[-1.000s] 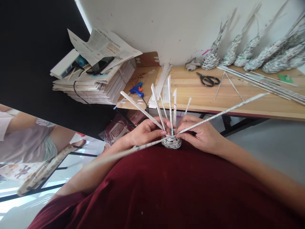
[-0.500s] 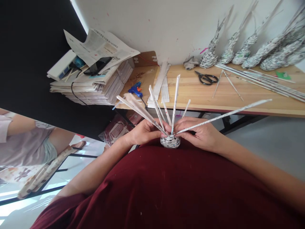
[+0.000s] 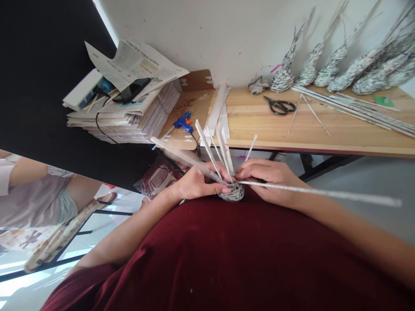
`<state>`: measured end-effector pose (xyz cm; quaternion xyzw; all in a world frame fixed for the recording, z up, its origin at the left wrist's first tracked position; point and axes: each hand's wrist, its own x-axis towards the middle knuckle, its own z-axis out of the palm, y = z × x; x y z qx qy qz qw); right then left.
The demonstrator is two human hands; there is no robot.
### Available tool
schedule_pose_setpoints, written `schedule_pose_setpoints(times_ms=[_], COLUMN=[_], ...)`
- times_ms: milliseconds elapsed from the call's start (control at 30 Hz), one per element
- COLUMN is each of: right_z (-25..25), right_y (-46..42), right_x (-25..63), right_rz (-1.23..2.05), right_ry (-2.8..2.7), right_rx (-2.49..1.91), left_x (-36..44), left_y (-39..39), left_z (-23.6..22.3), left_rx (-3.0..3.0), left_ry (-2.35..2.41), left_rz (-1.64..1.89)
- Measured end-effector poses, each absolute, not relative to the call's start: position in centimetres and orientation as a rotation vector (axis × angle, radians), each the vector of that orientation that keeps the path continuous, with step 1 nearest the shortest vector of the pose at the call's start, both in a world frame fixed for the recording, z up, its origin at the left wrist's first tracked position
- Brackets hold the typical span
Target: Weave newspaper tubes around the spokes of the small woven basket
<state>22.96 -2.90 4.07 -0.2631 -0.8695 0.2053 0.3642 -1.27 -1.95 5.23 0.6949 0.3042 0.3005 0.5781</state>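
A small round basket woven from rolled newspaper (image 3: 232, 193) rests against the front of the dark red shirt. Several paper tubes (image 3: 207, 146) stand up out of its rim, fanned out. My left hand (image 3: 201, 181) is closed on the basket's left side, its thumb pressed on the rim. At the right rim is my right hand (image 3: 269, 177), fingers bent together at the base of a long paper tube (image 3: 317, 193) that points out to the right. The fingertips of the right hand are partly hidden behind that tube. A blurred tube crosses above my left hand.
On the wooden table (image 3: 253, 125) lie black scissors (image 3: 280, 106), a blue glue gun (image 3: 184, 122) and loose paper tubes (image 3: 353, 110). Woven paper pieces (image 3: 283, 77) line the wall. Stacked newspapers (image 3: 129, 114) hold a phone (image 3: 132, 90). A person (image 3: 39, 185) sits at left.
The long tube at the right has swung downward, from slanting up to nearly level. A tall upright tube no longer stands at the middle, and the left tubes have tipped lower. Both hands stay at the basket.
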Motion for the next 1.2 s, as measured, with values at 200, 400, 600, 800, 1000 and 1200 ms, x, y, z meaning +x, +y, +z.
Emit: schedule_pose_setpoints(times_ms=[200, 400, 600, 800, 1000, 1200], right_z=[4.4, 4.8, 4.3, 4.5, 4.6, 4.5], right_y=[-3.0, -3.1, -2.9, -3.4, -3.6, -3.1], right_x=[23.0, 22.8, 22.7, 22.8, 23.1, 22.7], right_rz=[0.615, 0.616, 0.491, 0.368, 0.284, 0.492], right_ry=[-2.222, -2.195, -2.171, -2.185, -2.227, -2.245], right_rx=[-0.649, -0.643, -0.587, -0.645, -0.636, -0.641], left_x=[-1.0, -0.8, -0.5, -0.2, 0.4, 0.4], left_y=[-2.1, -2.0, -2.4, -2.9, -3.3, -3.7], left_z=[5.2, 5.2, 5.3, 5.9, 6.7, 6.4], left_rx=[1.601, 1.58, 1.558, 1.579, 1.594, 1.755], left_ry=[0.73, 0.702, 0.731, 0.859, 0.994, 1.077], left_rz=[0.718, 0.729, 0.771, 0.73, 0.671, 0.657])
